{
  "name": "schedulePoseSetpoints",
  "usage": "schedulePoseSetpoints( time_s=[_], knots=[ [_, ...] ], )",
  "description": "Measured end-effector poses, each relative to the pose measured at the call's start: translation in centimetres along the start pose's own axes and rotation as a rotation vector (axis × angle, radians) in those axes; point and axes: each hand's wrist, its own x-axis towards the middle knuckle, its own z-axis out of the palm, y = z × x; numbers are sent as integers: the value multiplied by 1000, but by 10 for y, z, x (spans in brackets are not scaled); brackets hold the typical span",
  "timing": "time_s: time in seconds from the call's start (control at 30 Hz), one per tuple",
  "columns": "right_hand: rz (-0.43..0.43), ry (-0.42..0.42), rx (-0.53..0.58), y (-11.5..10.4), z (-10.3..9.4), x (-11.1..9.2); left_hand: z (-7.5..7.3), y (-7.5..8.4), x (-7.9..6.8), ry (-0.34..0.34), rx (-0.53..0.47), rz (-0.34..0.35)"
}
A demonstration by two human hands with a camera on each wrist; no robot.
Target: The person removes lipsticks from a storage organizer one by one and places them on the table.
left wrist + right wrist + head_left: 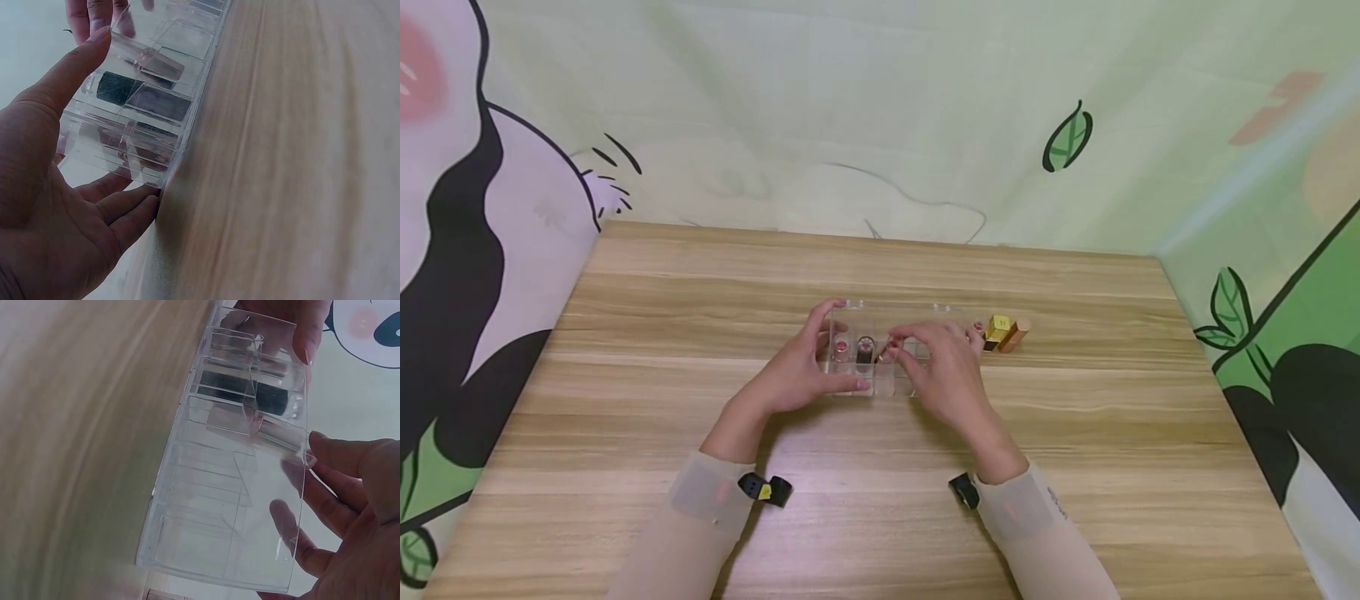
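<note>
A clear plastic organizer box [883, 385] with several compartments stands on the table. My left hand [796, 367] grips its left end, thumb along the front wall and fingers at the back and side. A clear tube with a reddish top [841, 347] stands in the leftmost compartment, and a dark tube [272, 400] stands beside it. My right hand [951, 371] pinches the top of a clear lipstick-like tube [278, 434] between thumb and fingers. That tube leans inside the compartment to the right of the dark one, its pinkish lower part behind the clear wall.
Right of the organizer, close behind my right hand, stand a yellow and black tube [997, 329], a copper-orange tube [1017, 335] and a partly hidden red-topped one [978, 326]. The wooden table [880, 533] meets a printed cloth backdrop [880, 108] behind.
</note>
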Motion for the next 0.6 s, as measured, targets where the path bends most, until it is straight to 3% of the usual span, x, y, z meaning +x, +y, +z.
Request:
schedulePoseSetpoints(
  time_s=[0.6],
  knots=[
    [-35, 28, 91, 4, -12, 4, 0, -3, 1, 2, 1, 5]
  ],
)
